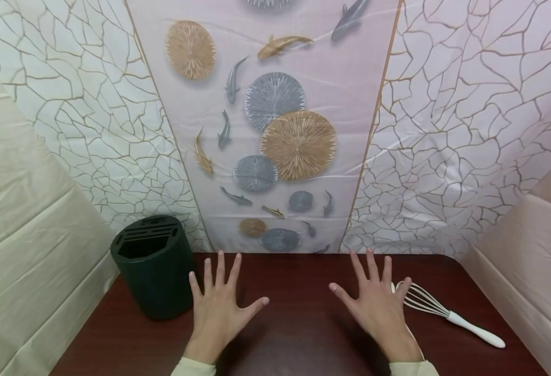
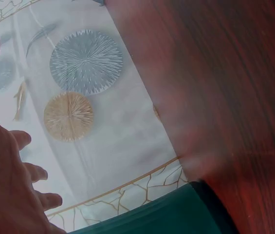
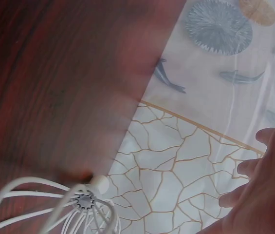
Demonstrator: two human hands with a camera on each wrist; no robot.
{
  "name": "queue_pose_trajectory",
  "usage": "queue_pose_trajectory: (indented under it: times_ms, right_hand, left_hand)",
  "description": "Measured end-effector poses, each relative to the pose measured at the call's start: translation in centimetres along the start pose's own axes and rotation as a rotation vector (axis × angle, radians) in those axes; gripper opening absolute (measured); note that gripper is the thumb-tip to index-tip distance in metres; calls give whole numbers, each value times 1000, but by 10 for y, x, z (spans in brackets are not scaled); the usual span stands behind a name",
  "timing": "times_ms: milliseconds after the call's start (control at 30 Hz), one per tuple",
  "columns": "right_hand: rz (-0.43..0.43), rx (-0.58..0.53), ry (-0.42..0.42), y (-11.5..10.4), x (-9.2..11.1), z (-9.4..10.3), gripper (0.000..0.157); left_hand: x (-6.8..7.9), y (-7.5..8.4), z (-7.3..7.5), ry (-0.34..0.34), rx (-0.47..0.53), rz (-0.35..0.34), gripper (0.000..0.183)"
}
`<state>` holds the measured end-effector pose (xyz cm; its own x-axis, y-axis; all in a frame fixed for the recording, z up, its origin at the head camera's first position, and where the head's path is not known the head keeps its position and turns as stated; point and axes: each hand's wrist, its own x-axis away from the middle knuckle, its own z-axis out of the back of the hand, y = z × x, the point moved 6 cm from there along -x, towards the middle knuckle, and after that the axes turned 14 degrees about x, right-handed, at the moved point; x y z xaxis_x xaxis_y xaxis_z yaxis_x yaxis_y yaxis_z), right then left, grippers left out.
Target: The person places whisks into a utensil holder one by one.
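Fingers of left hand (image 1: pixel 218 310) and right hand (image 1: pixel 378 308) are spread straight, lower centre. Dark-green slotted holder (image 1: pixel 157 284) stands lower left; white whisk (image 1: pixel 458 320) lies lower right.

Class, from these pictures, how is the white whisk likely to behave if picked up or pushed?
The white whisk is probably light, since much of it is open loops. Those thin loops would likely flex if pressed. Pushed sideways, it may roll or swivel, as its handle looks smooth and rounded.
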<state>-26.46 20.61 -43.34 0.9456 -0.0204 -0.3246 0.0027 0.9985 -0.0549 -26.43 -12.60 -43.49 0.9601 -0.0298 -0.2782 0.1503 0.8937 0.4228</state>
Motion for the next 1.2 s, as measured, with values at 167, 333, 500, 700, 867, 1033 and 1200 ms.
queue_pose_trajectory:
  times_ms: [167, 333, 500, 700, 867, 1033, 1200]
  right_hand:
    - [0, -9, 5, -2, 2, 5, 100]
    - [-1, -18, -12, -5, 2, 10, 102]
    - [-4, -31, -26, -5, 4, 12, 103]
    - [-10, -35, 4, -4, 7, 13, 103]
    - [-8, -70, 53, -9, 7, 13, 100]
    - [-9, -90, 97, -16, 6, 15, 94]
    - [0, -115, 123, -25, 6, 15, 91]
  left_hand:
    - [1, -1, 6, 7, -9, 2, 121]
    - [0, -1, 11, 15, -28, 1, 123]
    - [4, -4, 15, 36, -24, -10, 122]
    - [10, -7, 24, 88, -9, -33, 119]
    - [13, -6, 38, 150, -17, -64, 117]
    - [18, -8, 51, 271, -3, -122, 112]
    - [25, -15, 66, 395, 27, -180, 106]
